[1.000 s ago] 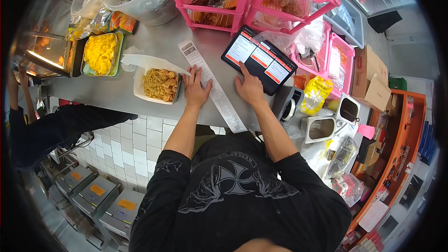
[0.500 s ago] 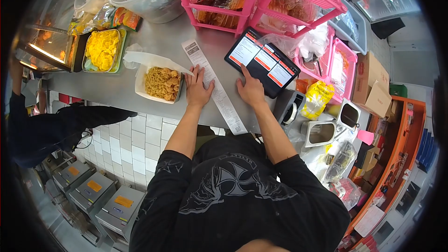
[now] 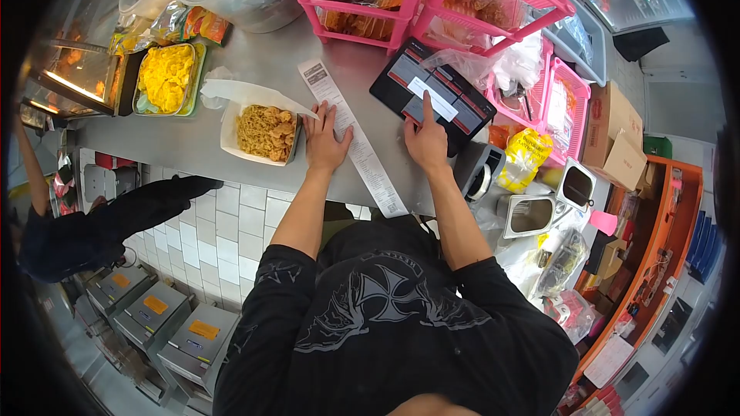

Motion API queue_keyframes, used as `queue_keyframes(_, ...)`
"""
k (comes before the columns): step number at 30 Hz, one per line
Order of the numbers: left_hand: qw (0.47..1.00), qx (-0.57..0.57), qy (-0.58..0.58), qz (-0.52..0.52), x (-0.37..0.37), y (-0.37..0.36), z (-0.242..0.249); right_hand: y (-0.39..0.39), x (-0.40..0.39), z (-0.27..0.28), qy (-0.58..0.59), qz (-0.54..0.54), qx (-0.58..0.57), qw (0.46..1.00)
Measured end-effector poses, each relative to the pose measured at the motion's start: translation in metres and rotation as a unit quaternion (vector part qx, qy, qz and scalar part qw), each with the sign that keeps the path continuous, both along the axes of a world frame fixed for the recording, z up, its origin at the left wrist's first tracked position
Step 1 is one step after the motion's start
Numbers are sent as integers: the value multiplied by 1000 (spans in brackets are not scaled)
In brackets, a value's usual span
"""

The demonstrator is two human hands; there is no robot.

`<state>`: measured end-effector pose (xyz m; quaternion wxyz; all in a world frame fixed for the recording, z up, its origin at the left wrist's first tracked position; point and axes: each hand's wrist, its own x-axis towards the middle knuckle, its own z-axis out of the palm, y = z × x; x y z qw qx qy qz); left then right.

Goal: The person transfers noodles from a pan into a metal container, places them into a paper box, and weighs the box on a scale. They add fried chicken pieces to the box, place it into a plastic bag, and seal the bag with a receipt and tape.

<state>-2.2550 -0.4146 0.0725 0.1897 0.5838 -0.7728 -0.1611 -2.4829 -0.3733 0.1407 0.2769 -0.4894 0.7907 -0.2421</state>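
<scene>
My left hand lies flat with its fingers spread, on the left edge of a long printed receipt on the steel counter. Just left of its fingertips stands a white paper box of noodles topped with brown fried pieces; its lid flap is raised. My right hand is empty, the index finger stretched onto the screen of a black tablet, the other fingers curled. A white pop-up box shows over the dimmed screen.
A tray of yellow food sits left, beside a lit glass cabinet. Pink baskets of bagged food line the back. A grey receipt printer, a yellow packet and metal containers are at right. Another person is at far left.
My right index finger has moved slightly up and right across the tablet, and a white pop-up has replaced the bright orange-and-white panels. The other person's arm at far left has shifted.
</scene>
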Motion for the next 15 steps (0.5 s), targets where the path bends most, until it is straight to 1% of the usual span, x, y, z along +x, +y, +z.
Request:
queue_keyframes(4, 1000, -4, 7, -1, 0, 0, 0, 6, 2, -5, 0, 17, -14, 1000)
queue_keyframes(6, 1000, -4, 2, 1, 0, 0, 1, 6, 4, -15, 62, 48, -10, 997)
queue_keyframes(7, 1000, -2, 2, 0, 0, 1, 0, 5, 3, -13, 62, 47, -9, 997)
queue_keyframes(9, 1000, -11, 8, -3, 1, 1, 1, 2, 1, -6, 8, -11, -25, 1000)
queue_keyframes(12, 1000, -7, 15, -1, 0, 0, -1, 18, -2, 5, 9, -48, -29, 998)
queue_keyframes(15, 1000, -5, 7, 1, 0, 0, -3, 37, -6, -4, 29, -61, -4, 998)
